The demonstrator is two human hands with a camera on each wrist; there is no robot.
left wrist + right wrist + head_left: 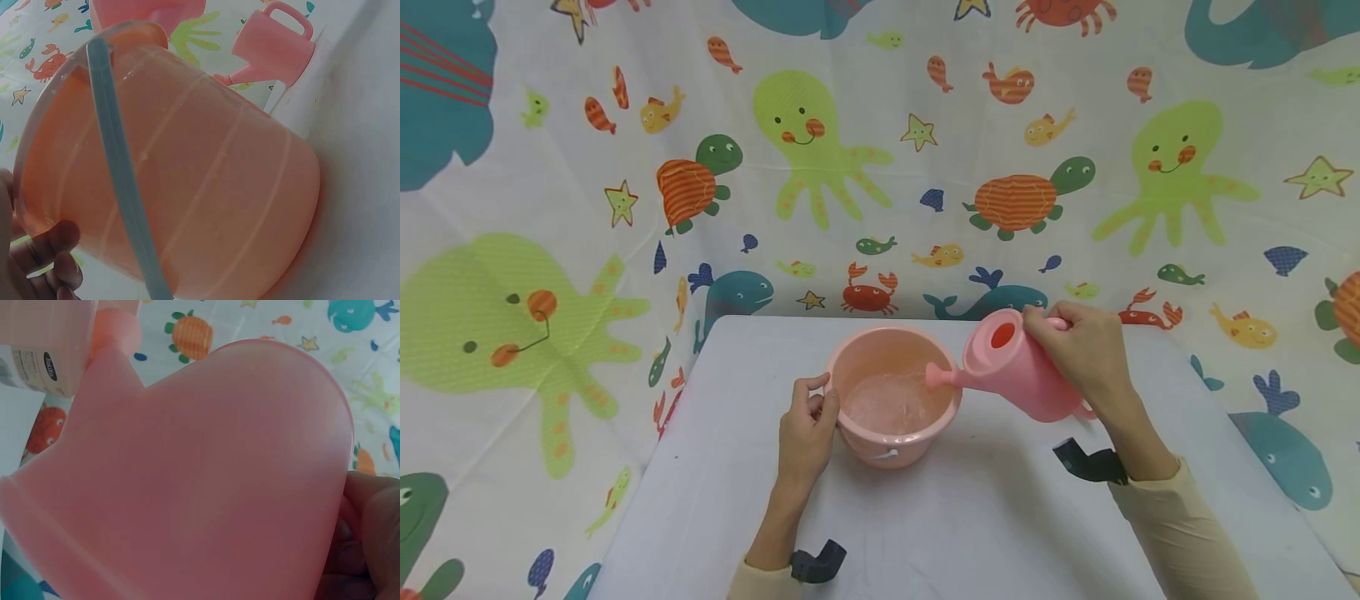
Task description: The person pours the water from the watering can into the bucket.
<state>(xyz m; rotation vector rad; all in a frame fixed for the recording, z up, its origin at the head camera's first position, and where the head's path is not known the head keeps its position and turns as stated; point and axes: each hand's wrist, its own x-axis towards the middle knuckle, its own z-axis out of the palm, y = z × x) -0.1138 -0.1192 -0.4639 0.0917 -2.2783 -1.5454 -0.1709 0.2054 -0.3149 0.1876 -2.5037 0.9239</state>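
Note:
A light pink bucket (898,450) stands upright on the white-covered table, holding clear water (891,404) with a rippled surface. At its left rim, my left hand (808,429) pinches the edge between thumb and curled fingers. My right hand (1086,350) grips the handle of a pink watering can (1037,379). The can is tilted left, its spout head over the bucket's right side. In the right wrist view, the can (219,475) fills most of the picture. The left wrist view shows the bucket's side (206,169) and its grey-blue handle (122,162) hanging down.
A pink watering-can shape (275,47) appears beyond the bucket in the left wrist view, below a cropped pink surface (150,12). A printed label (37,369) is on the bucket's side. Sea-animal cloth (857,167) hangs behind the table (737,350).

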